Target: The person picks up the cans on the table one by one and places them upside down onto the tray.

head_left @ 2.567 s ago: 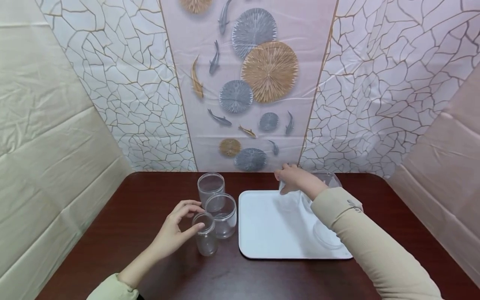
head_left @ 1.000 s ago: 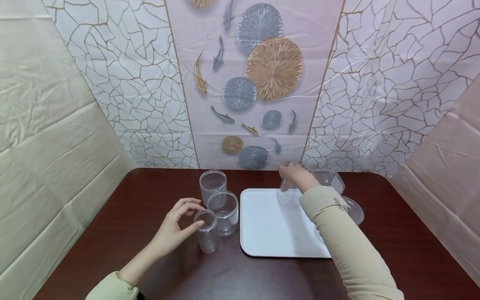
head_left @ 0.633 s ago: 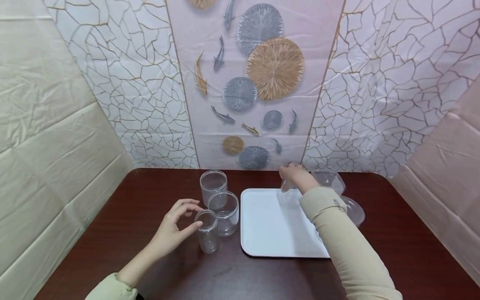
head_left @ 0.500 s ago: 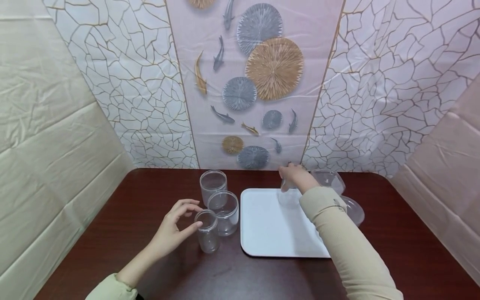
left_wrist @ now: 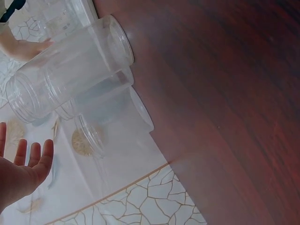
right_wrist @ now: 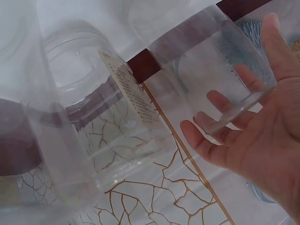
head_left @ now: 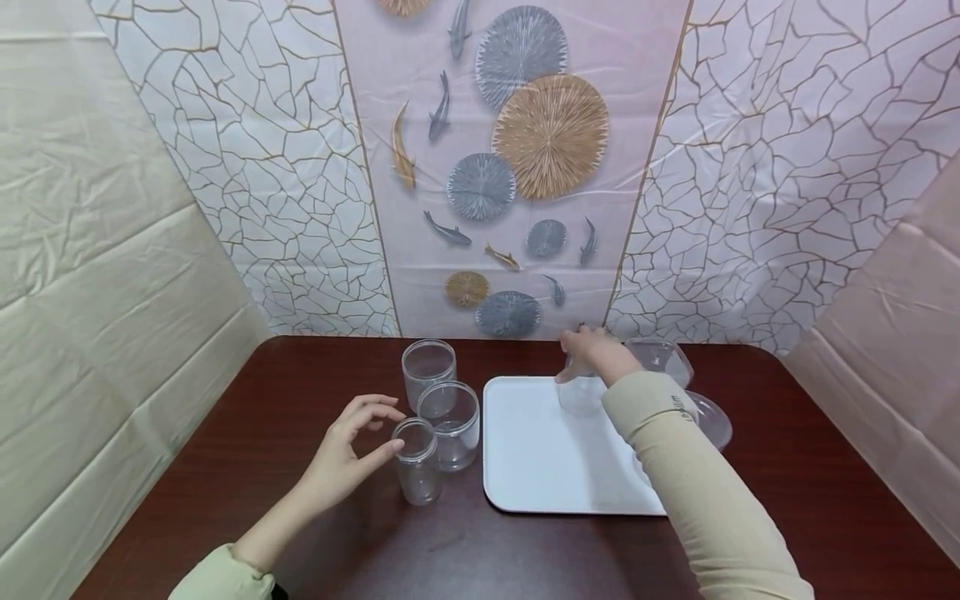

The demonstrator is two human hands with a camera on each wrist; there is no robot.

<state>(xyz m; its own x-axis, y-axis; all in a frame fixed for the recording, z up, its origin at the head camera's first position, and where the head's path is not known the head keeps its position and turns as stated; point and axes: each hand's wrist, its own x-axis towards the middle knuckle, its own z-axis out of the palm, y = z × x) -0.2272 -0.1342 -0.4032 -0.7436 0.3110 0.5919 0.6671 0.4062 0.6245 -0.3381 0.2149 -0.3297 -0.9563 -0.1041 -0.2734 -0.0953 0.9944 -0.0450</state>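
Note:
My left hand (head_left: 341, 458) is beside the rim of a small clear jar (head_left: 420, 485), fingers loosely bent. In the left wrist view, the fingers stand apart from that jar (left_wrist: 70, 68). Two wider clear jars, a middle one (head_left: 457, 446) and a rear one (head_left: 420, 379), stand upright close by. Over the back of a white tray (head_left: 540, 467), my right hand (head_left: 596, 354) spreads around a clear container (head_left: 579, 400). In the right wrist view, the fingers show through this container (right_wrist: 197, 61), while the thumb is off its side. Its narrow end points up towards the palm.
A clear container (head_left: 663, 358) stands behind the tray's right back corner. A round clear piece (head_left: 712, 421) is at the tray's right edge, partly behind the sleeve. The right wrist view shows a labelled clear container (right_wrist: 108, 126) nearby. Dark table (head_left: 225, 483); patterned cloth wall behind.
Over the last half second, my right thumb has spread away from the clear container, which stays on the tray. My left hand has hardly moved. Earlier, the right arm shifted left and uncovered the round piece.

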